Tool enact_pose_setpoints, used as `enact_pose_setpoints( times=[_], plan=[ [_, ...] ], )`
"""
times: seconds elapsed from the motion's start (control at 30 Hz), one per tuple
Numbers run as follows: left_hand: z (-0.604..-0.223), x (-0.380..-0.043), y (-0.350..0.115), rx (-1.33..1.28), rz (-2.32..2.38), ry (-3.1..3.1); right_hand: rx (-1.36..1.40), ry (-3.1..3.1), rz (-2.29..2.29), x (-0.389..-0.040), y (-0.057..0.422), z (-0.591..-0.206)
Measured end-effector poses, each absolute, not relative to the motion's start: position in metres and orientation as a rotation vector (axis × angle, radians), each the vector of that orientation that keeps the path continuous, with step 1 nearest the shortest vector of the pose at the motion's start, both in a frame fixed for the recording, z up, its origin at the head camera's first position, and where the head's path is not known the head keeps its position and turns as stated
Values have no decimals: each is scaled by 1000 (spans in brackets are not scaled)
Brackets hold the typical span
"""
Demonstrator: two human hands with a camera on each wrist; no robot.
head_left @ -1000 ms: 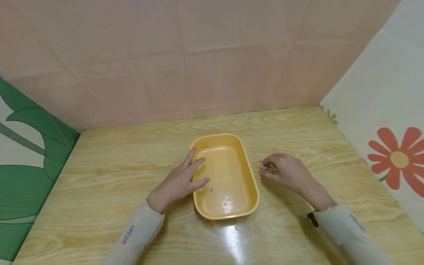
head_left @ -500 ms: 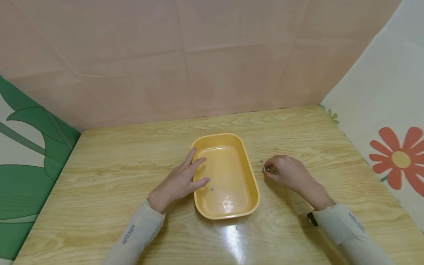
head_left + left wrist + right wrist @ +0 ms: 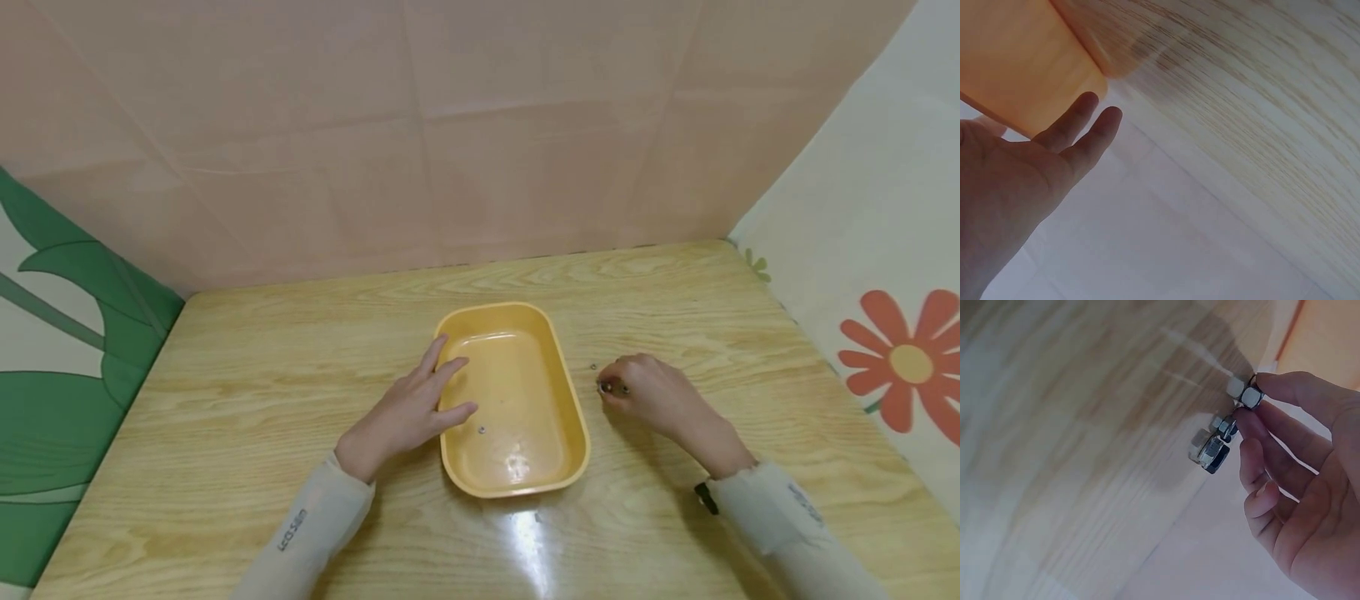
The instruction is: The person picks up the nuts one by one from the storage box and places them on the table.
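Note:
My left hand [image 3: 401,417] lies over the left rim of a yellow plastic tray [image 3: 577,429], fingers spread and straight. In the left wrist view its fingertips [image 3: 1110,119] are beside the tray's outer wall. A tiny nut [image 3: 482,431] sits on the tray floor. To the right of the tray, my right hand [image 3: 652,392] is down at the table, pinching a shiny metal hex nut [image 3: 1251,397] between thumb and index finger. More metal nuts [image 3: 1213,454] lie close by on the wood, partly hidden under the hand in the head view.
One tiny nut [image 3: 593,367] lies on the wooden table [image 3: 300,350] between the tray and the right hand. A pinkish cloth wall [image 3: 420,150] stands behind the table, and a panel with a red flower [image 3: 903,362] borders the right side.
My right fingers have drawn slightly right and toward me, closing in on the nuts. One tiny nut now lies apart from the fingertips. The left hand and tray stay put.

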State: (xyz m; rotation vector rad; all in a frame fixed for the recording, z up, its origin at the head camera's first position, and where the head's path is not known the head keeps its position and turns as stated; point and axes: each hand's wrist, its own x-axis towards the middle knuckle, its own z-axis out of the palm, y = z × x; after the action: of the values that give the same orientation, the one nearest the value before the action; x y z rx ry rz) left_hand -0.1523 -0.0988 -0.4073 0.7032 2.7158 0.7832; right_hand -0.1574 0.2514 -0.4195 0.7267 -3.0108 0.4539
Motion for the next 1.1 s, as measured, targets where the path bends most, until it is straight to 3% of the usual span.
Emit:
enact_pose_setpoints(
  times=[1.1],
  plan=[
    [-410,-153,-100,689,781,2708,694,-2753,427,-146,228,-397]
  ],
)
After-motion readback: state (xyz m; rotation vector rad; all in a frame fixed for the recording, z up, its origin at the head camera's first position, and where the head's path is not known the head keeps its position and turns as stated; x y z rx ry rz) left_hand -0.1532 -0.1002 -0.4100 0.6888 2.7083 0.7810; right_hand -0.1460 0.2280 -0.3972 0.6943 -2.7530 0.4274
